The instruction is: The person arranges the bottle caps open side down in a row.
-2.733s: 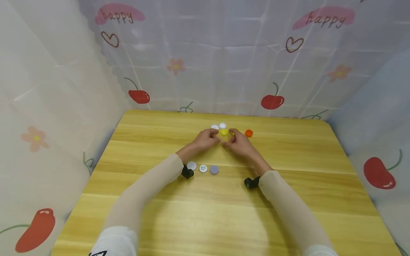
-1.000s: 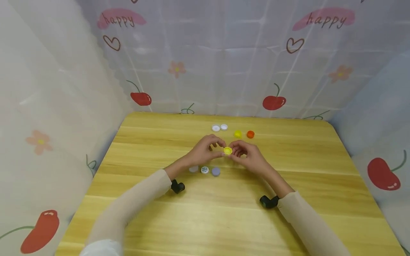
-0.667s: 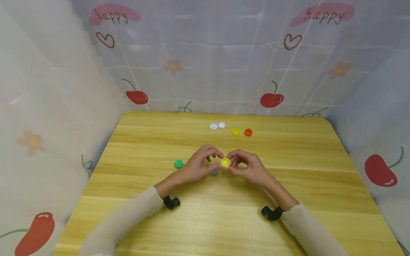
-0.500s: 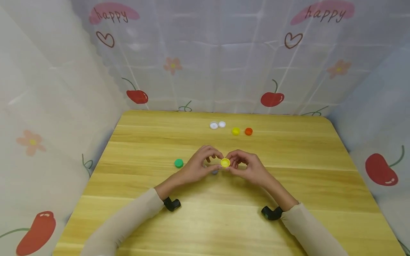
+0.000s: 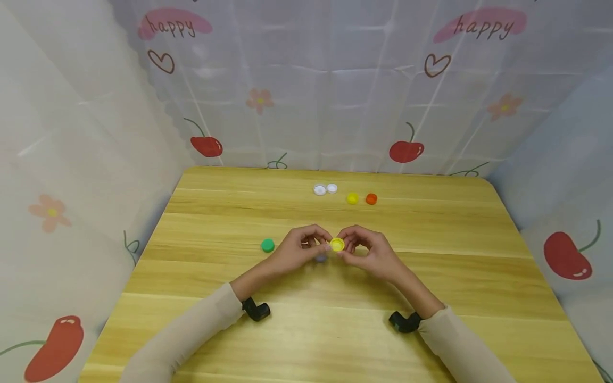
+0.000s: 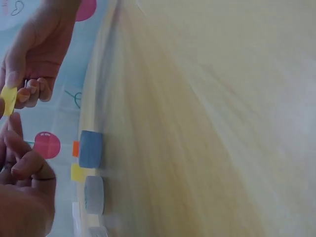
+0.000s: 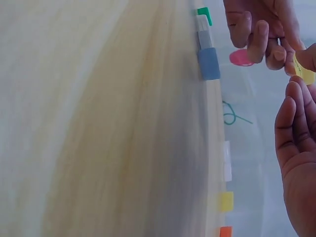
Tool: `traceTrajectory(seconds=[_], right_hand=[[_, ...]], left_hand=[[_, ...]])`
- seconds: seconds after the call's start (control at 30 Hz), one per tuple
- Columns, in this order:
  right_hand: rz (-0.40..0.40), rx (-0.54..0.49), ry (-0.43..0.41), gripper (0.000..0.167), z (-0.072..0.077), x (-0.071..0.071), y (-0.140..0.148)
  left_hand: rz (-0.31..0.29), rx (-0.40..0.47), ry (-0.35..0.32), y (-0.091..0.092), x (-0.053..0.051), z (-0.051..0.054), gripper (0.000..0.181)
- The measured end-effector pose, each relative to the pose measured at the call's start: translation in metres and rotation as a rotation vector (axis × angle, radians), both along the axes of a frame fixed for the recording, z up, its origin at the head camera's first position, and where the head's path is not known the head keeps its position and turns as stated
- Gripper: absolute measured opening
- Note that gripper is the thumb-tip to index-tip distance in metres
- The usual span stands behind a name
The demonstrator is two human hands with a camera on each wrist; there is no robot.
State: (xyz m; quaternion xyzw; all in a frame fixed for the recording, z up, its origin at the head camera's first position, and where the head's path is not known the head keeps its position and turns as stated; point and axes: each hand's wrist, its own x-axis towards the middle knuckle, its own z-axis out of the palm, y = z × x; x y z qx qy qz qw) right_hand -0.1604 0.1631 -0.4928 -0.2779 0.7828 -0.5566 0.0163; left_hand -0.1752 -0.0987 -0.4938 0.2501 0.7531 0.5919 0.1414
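Observation:
Both hands meet above the middle of the table, with a small yellow cap between them, its hollow side facing the head camera. My left hand pinches its left edge between thumb and fingers. From the other side, my right hand pinches the same cap. In the left wrist view the yellow cap appears edge-on, raised off the table. A purplish-blue cap lies below the left fingertips, partly covered; the right wrist view shows it as a blue cap.
A green cap lies left of the hands. Along the back of the table are a larger white cap, a smaller white cap, a yellow one and an orange-red one. A whitish cap stands beside the blue one.
Both hands have brought the yellow cap from the back row toward the front. The green cap has come into sight at left. Lately the left fingers have bent a little closer; the cap has hardly moved.

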Motion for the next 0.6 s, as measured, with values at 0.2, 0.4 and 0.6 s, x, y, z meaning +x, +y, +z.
traceTrajectory(seconds=[0.2, 0.4, 0.6], right_hand=[[0.014, -0.006, 0.061, 0.031, 0.0004, 0.0021, -0.0027], [0.018, 0.019, 0.109, 0.033, -0.0033, 0.0021, -0.0040], [0.016, 0.049, 0.113, 0.035, -0.0056, 0.0016, -0.0048]], left_hand=[[-0.052, 0.038, -0.159, -0.0019, -0.0015, 0.0057, 0.016], [-0.057, 0.041, -0.278, -0.0019, -0.0023, 0.0061, 0.019], [-0.036, 0.017, -0.254, -0.0014, -0.0015, 0.0049, 0.020]])
